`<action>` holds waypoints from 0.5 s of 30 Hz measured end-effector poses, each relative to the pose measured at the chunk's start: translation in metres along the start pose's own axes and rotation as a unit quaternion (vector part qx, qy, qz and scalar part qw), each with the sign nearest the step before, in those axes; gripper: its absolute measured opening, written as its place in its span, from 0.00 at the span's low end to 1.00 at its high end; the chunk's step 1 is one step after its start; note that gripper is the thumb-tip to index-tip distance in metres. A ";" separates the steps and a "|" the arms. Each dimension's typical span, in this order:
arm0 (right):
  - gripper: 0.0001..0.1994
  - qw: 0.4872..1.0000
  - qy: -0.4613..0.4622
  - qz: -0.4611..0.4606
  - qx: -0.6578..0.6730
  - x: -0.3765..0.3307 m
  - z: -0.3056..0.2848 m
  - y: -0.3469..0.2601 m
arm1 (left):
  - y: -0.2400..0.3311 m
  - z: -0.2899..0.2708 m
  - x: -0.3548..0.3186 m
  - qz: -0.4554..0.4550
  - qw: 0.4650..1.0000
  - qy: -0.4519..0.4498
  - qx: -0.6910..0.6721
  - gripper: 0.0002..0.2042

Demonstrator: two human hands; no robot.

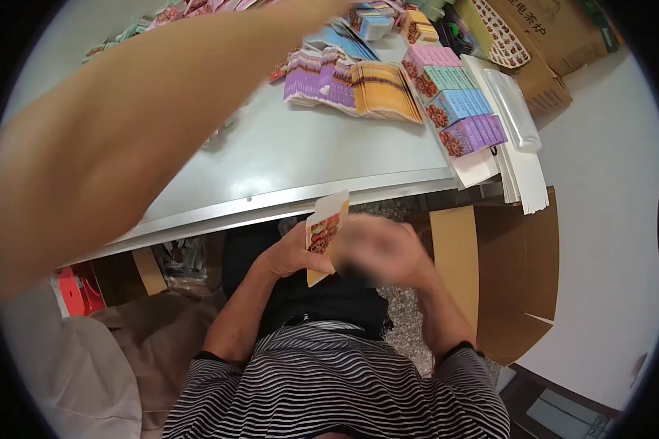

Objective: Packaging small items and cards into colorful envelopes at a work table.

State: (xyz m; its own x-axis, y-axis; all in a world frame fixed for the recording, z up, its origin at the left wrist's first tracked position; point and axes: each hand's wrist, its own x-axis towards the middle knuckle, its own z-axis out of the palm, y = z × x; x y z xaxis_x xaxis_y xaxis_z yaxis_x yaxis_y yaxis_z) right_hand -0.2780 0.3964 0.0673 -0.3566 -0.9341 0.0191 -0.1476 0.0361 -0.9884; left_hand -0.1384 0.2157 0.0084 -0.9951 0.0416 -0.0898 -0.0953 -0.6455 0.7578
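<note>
1. thin card, cream with a red picture on it: that is the little flat box [326,223]. it is just below the near edge of the grey table [285,161], in front of the person's striped shirt [329,388].
2. the left hand [291,256] has its fingers closed around the lower part of the little flat box and holds it up.
3. the right hand [382,252] is right beside the box, but it is all blurry. i cannot tell if its fingers are wide or closed, or if they touch the card.
4. i think the box is very light and bendy. it could crease if you squeeze hard, so hold it softly by the edges, not by the middle.
5. counting: one box in the hands, and two hands at it.
6. on the table's far side are two fanned piles, a purple pile [318,77] and an orange pile [384,91].
7. at the table's right end lie four colour piles in a row: pink [433,55], green [448,77], blue [463,104], violet [477,133].
8. one other person's bare arm [124,124] reaches across the table's left side.
</note>
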 end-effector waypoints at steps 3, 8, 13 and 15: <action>0.27 0.994 -0.077 0.058 0.046 0.023 -0.012 -0.024 | -0.009 -0.015 -0.009 -0.031 0.997 -0.062 0.028 0.42; 0.16 0.970 -0.165 0.175 -0.044 0.041 -0.015 -0.037 | -0.010 -0.017 -0.012 -0.015 0.997 -0.051 0.063 0.36; 0.13 0.959 -0.161 0.081 -0.219 0.035 -0.011 -0.014 | -0.015 -0.018 -0.019 -0.064 0.975 0.033 0.209 0.27; 0.14 0.941 -0.145 0.058 -0.302 0.033 -0.002 -0.010 | -0.016 -0.011 -0.022 -0.057 0.973 0.078 0.210 0.22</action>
State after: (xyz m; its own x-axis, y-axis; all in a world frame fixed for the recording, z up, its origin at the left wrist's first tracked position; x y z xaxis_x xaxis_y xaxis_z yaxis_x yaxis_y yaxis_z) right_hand -0.2900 0.3663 0.0777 -0.1491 -0.9658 -0.2120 -0.6512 0.2573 -0.7140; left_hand -0.1147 0.2165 -0.0084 -0.9644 -0.0416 -0.2613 -0.2405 -0.2742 0.9311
